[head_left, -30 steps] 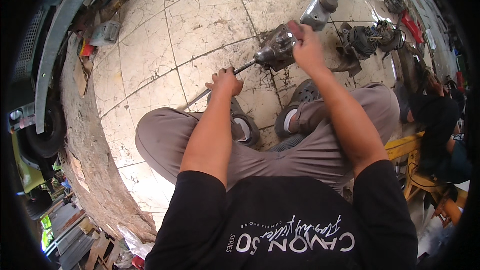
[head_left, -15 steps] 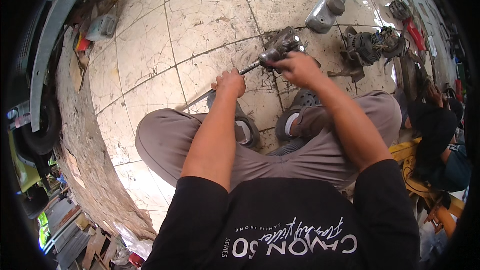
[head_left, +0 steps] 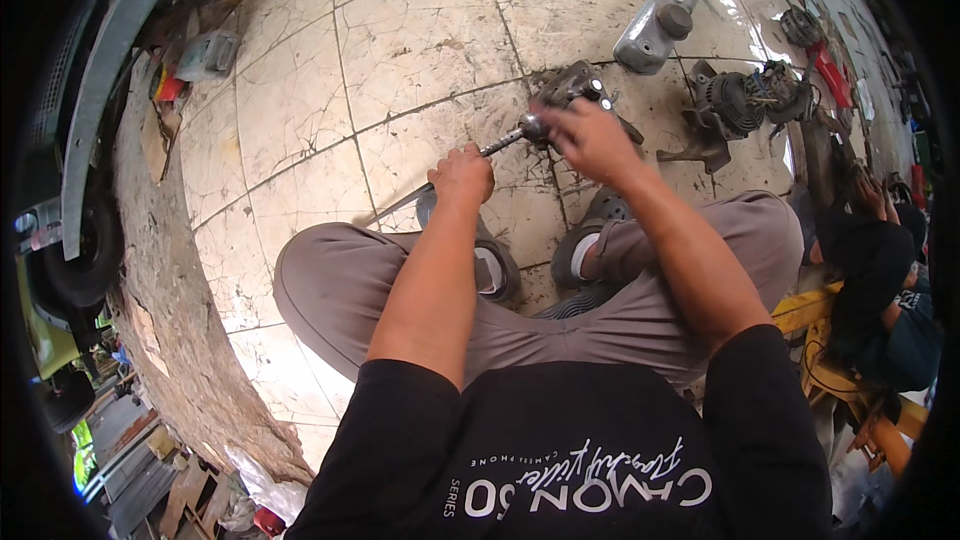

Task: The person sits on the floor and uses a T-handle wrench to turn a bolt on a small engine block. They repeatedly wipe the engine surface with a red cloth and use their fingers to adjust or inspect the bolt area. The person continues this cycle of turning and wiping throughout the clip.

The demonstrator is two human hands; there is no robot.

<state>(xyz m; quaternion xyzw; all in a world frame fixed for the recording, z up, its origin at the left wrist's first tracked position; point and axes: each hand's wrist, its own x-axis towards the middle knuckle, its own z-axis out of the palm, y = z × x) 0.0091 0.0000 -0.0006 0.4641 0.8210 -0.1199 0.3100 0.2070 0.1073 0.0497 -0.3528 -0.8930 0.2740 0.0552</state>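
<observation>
I sit low over a cracked tile floor (head_left: pixel 420 40) with my knees spread. My left hand (head_left: pixel 462 174) is closed around the long metal handle (head_left: pixel 400 202) of a socket wrench that slants down to the left. The wrench's head (head_left: pixel 528 128) meets a small grey metal engine part (head_left: pixel 572 85) standing on the tiles. My right hand (head_left: pixel 590 138) grips that part and the wrench head where they join, covering much of the part.
A grey metal cover (head_left: pixel 662 15) lies beyond the part. Dark engine parts (head_left: pixel 745 100) and red tools (head_left: pixel 828 70) sit at the right. Another person (head_left: pixel 880 270) crouches at the right edge. A rough kerb (head_left: pixel 160 270) and a vehicle wheel (head_left: pixel 75 260) are on the left.
My right hand has come down from the top of the engine part to its near side at the wrench head. My left hand stays on the handle.
</observation>
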